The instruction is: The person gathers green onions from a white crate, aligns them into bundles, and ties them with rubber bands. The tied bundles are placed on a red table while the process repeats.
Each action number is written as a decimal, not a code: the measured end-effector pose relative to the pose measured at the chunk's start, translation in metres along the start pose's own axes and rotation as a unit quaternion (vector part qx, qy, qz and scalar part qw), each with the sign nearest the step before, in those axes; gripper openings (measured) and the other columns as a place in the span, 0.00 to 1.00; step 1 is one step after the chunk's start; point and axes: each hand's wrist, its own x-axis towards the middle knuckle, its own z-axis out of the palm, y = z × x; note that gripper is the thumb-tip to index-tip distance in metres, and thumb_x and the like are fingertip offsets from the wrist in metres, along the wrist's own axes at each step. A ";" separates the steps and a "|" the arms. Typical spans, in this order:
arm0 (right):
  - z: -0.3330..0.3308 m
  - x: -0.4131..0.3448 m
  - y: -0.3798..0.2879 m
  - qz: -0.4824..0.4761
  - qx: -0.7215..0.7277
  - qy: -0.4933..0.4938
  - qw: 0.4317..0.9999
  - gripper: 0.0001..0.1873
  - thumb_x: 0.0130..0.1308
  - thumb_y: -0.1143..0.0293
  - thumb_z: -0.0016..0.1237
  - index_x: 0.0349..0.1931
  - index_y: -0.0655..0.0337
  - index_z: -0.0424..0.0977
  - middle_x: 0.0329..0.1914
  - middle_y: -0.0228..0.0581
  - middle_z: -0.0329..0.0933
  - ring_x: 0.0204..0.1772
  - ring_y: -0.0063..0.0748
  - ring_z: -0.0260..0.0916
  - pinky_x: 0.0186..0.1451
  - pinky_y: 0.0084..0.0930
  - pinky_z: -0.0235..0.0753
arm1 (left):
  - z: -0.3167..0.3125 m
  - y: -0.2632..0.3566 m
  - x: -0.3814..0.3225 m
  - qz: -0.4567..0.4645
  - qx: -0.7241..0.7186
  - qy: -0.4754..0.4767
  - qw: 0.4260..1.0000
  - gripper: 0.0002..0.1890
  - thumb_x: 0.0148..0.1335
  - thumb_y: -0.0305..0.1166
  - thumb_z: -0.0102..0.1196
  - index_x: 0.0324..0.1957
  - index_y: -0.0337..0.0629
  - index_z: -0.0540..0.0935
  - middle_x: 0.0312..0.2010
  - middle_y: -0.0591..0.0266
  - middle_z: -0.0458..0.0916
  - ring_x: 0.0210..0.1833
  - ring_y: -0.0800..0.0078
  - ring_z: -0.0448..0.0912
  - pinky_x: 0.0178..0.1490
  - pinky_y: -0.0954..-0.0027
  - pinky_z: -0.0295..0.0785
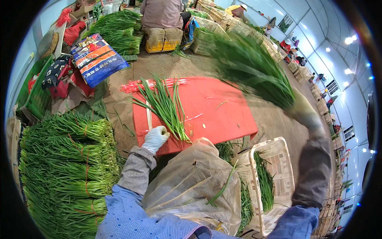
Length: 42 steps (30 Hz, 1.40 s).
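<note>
My left hand, in a pale glove, rests with curled fingers at the near left edge of a red-covered table. Nothing shows in its grip. Just right of it a small loose bunch of garlic chives lies on the cloth, cut ends towards me. Out to the right my right hand, blurred, grips a large bunch of chives by the stem end. Its leaves fan out up and left, beyond the table's far right corner. Red ties lie along the far edge, and pale bands near the left edge.
Tied chive bundles are stacked at my left. A white plastic crate with chives stands tilted at my right. Translucent plastic sheeting covers my lap. Ahead, a person sits on a padded yellow crate beside more chives.
</note>
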 end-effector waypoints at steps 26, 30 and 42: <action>0.462 0.061 -0.101 -0.142 -0.100 -0.129 0.976 0.32 0.62 0.55 0.50 0.64 0.60 0.62 0.60 0.55 0.72 0.64 0.51 0.69 0.66 0.41 0.65 | 0.008 0.099 0.052 0.366 -0.116 0.024 0.923 0.09 0.56 0.33 0.60 0.36 0.38 0.81 0.33 0.52 0.81 0.37 0.54 0.80 0.41 0.62 0.75; 0.419 0.067 -0.123 -0.101 -0.054 -0.306 0.945 0.29 0.58 0.61 0.56 0.62 0.51 0.69 0.66 0.43 0.69 0.71 0.43 0.61 0.72 0.39 0.57 | 0.033 0.088 0.103 0.290 0.025 -0.055 0.955 0.14 0.59 0.43 0.54 0.33 0.42 0.83 0.31 0.49 0.82 0.38 0.50 0.80 0.40 0.54 0.73; 0.336 -0.066 0.068 0.169 0.438 -0.260 0.844 0.26 0.70 0.59 0.50 0.63 0.63 0.68 0.54 0.45 0.77 0.56 0.29 0.72 0.57 0.26 0.72 | 0.052 0.068 0.115 0.266 0.110 -0.063 0.956 0.12 0.58 0.40 0.57 0.30 0.41 0.83 0.26 0.49 0.80 0.32 0.50 0.80 0.35 0.55 0.72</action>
